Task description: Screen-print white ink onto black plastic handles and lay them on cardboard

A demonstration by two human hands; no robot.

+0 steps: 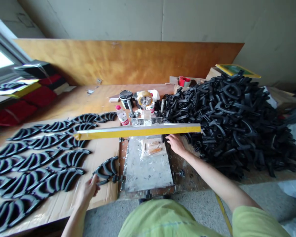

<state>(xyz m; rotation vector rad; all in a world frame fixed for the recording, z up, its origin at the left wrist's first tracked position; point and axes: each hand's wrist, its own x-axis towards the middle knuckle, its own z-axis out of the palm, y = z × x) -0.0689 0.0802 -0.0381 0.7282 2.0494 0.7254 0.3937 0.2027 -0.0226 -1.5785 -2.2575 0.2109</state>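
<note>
My left hand (88, 191) is closed on one end of a black curved plastic part (103, 181) above the cardboard at the left. Several similar curved parts (108, 167) lie just beyond its fingers. My right hand (177, 144) reaches under the long yellow-edged bar (138, 131), close to the right side of the grey metal plate (148, 168). Its fingers point left and look loosely spread, with no held thing visible. The bar spans the plate level and edge-on, raised above it. Small orange-brown pieces (154, 149) lie under clear tape on the plate.
Rows of black curved parts (39, 154) cover the cardboard (98, 204) at left. A large heap of black parts (227, 115) fills the right side. Behind the bar stand a bottle with a pink cap (122, 115), a dark tub (126, 98) and a tape roll (145, 99).
</note>
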